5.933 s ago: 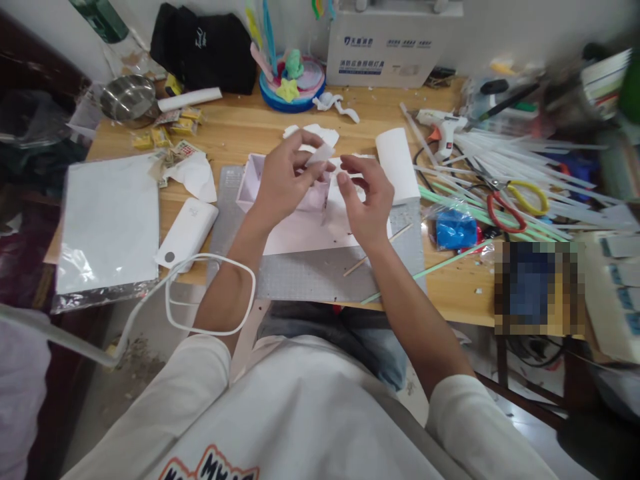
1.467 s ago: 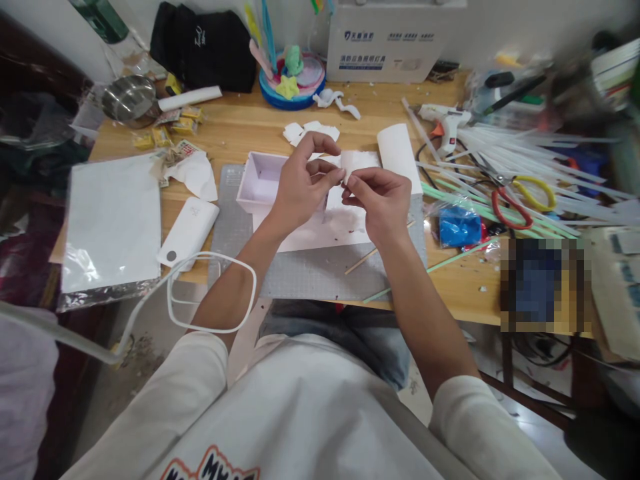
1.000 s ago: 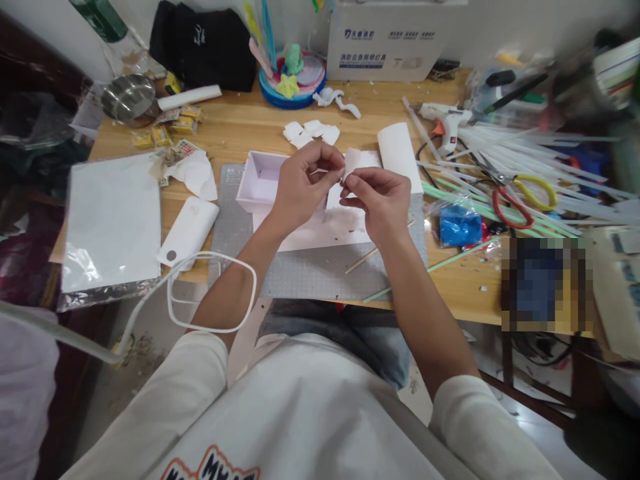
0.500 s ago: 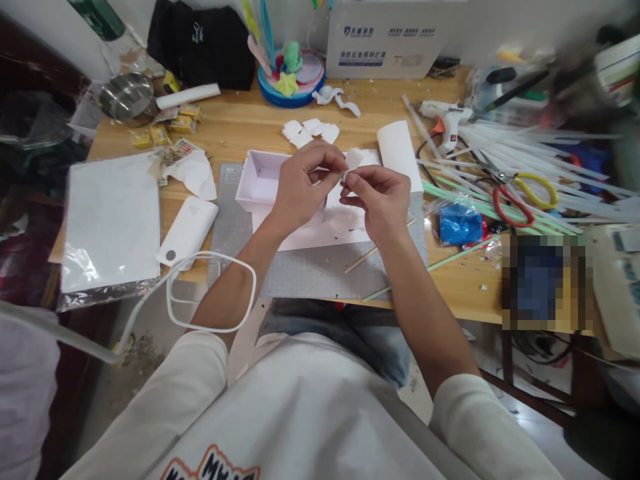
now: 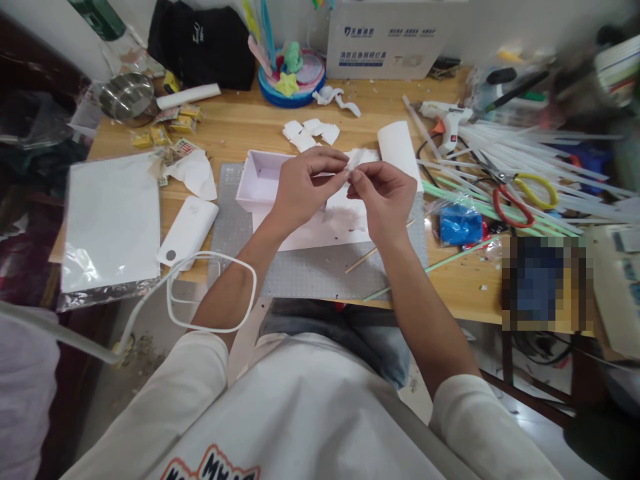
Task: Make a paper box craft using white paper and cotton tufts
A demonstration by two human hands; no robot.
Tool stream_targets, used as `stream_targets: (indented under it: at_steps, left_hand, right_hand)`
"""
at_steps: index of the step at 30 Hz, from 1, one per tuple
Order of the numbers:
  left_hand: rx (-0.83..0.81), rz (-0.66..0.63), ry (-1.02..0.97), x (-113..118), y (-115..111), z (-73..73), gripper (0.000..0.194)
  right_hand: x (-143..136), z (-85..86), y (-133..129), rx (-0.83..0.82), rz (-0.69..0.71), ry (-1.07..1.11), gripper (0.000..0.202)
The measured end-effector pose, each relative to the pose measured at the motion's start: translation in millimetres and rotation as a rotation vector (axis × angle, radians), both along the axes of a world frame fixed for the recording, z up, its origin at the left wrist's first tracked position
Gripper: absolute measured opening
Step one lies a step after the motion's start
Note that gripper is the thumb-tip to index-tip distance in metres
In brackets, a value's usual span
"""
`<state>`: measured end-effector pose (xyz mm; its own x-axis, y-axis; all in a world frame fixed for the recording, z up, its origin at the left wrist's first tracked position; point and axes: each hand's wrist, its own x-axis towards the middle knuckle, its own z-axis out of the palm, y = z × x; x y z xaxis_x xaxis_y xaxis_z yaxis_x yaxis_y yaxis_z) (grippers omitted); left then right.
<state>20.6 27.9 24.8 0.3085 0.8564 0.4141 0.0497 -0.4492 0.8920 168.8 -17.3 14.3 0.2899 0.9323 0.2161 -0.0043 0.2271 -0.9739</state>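
Observation:
My left hand (image 5: 309, 185) and my right hand (image 5: 389, 199) meet above a white paper sheet (image 5: 295, 237). Between their pinched fingertips is a small piece of thin white tissue (image 5: 356, 159), partly hidden by the fingers. Just left of my left hand, and partly behind it, stands a pale lavender open box (image 5: 243, 190). A roll of white paper (image 5: 399, 150) lies beyond my right hand. Under everything is a grey cutting mat (image 5: 310, 277), with a thin wooden stick (image 5: 361, 260) near my right wrist.
Torn white pieces (image 5: 310, 132) lie behind the hands. On the right are a glue gun (image 5: 450, 123), scissors (image 5: 515, 193) and many translucent sticks. A white power bank (image 5: 189, 230) and a packed paper stack (image 5: 113, 223) sit left. A white cable (image 5: 213, 330) loops over my left forearm.
My right hand has shifted slightly to the right. More of the white tissue shows above the fingertips, and my left hand has barely moved.

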Motion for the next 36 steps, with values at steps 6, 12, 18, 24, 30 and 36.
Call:
stream_targets:
  at_steps: [6, 12, 18, 24, 30, 36]
  left_hand:
    - [-0.079, 0.020, -0.008, 1.1, 1.0, -0.6, 0.015]
    - [-0.122, 0.044, 0.006, -3.6, 6.5, 0.8, 0.016]
    - [-0.102, 0.087, 0.042, -12.4, 16.2, 0.0, 0.024]
    - [-0.023, 0.172, -0.047, -21.4, 26.1, -0.6, 0.032]
    - [-0.044, 0.277, -0.150, -21.4, 27.4, 2.9, 0.037]
    - [-0.070, 0.269, -0.188, -13.6, 22.5, 2.4, 0.026]
  right_hand:
    - [0.1, -0.7, 0.7, -0.020, -0.001, 0.051, 0.025]
    - [3.5, -2.4, 2.9, -0.054, 0.051, 0.085, 0.025]
    - [3.0, 2.4, 0.9, -0.131, 0.085, 0.164, 0.023]
    - [3.7, -1.0, 2.5, -0.091, 0.061, 0.109, 0.021]
    - [-9.1, -1.0, 4.4, 0.092, -0.069, -0.442, 0.007]
    - [-24.2, -9.4, 3.0, 0.207, 0.057, -0.841, 0.006]
